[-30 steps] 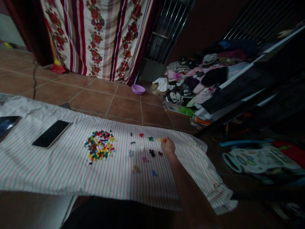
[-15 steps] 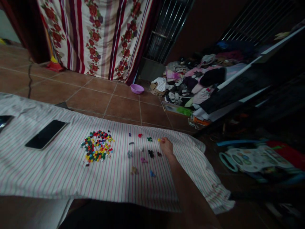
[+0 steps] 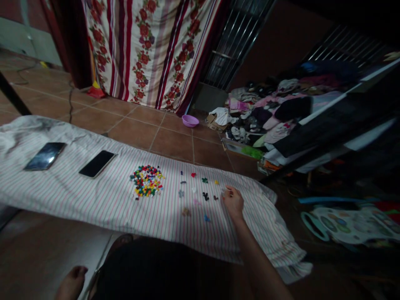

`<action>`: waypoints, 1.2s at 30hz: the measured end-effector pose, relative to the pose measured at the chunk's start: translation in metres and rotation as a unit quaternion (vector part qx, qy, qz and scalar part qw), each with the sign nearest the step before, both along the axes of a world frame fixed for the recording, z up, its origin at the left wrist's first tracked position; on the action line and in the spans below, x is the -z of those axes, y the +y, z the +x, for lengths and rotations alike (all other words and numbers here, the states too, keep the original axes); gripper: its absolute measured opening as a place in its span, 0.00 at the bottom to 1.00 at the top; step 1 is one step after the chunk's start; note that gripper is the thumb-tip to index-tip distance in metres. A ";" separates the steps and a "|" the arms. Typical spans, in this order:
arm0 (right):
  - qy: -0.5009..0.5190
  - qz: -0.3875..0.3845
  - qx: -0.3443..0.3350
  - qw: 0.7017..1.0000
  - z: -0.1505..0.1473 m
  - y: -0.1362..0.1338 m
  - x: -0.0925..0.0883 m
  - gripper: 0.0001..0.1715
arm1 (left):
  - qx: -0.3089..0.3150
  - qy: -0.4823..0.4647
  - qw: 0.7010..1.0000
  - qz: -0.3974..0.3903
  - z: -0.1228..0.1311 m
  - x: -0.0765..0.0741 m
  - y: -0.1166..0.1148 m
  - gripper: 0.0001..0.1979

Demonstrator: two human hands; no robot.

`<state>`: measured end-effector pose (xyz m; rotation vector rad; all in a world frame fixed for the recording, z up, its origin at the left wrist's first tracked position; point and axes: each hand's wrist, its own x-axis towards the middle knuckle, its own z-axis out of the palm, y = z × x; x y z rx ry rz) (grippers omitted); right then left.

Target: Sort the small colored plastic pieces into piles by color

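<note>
My right hand (image 3: pixel 233 202) rests on a pink-striped cloth (image 3: pixel 93 200), its fingers curled into a pinch; what they hold is too small to make out. Just left of it lie small sorted groups of coloured pieces: red (image 3: pixel 193 175), green (image 3: pixel 204 180), yellow (image 3: pixel 216 182), black (image 3: pixel 205 195) and blue (image 3: pixel 206 218). Further left sits a mixed pile of coloured pieces (image 3: pixel 146 186). My left hand is out of sight.
Two phones (image 3: pixel 96 163) (image 3: pixel 45 156) lie on the cloth's left part. Beyond it on the tiled floor are a purple bowl (image 3: pixel 190 121), a heap of clothes (image 3: pixel 265 112) and a flowered curtain (image 3: pixel 150 50). A plastic toy (image 3: pixel 350 218) lies at the right. What looks like a bare foot (image 3: pixel 71 279) shows at the bottom left.
My right hand has drawn back from the yellow piece, toward me and to the right. The view has swung, so a second phone shows in full.
</note>
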<state>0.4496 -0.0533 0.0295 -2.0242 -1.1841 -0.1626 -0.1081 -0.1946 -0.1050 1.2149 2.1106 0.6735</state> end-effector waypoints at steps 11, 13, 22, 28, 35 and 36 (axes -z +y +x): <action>0.126 0.054 -0.173 0.975 -0.136 -0.060 -0.031 0.18 | 0.241 0.267 0.883 0.302 0.084 -0.067 0.134 0.43; 0.160 0.036 -0.214 0.963 -0.163 -0.069 -0.027 0.17 | 0.249 0.291 0.884 0.269 0.095 -0.061 0.153 0.46; 0.214 -0.071 -0.268 0.937 -0.232 -0.034 0.039 0.16 | 0.332 0.300 0.836 0.317 0.124 -0.067 0.204 0.35; 0.082 -0.040 -0.206 0.974 -0.260 0.042 0.066 0.19 | 0.324 0.287 0.822 0.369 0.104 -0.062 0.238 0.41; 0.070 0.000 -0.354 0.932 -0.271 0.075 0.058 0.20 | 0.391 0.254 0.804 0.368 0.089 -0.052 0.265 0.34; 0.074 0.011 -0.372 0.925 -0.270 0.078 0.055 0.19 | 0.412 0.242 0.790 0.384 0.089 -0.052 0.267 0.30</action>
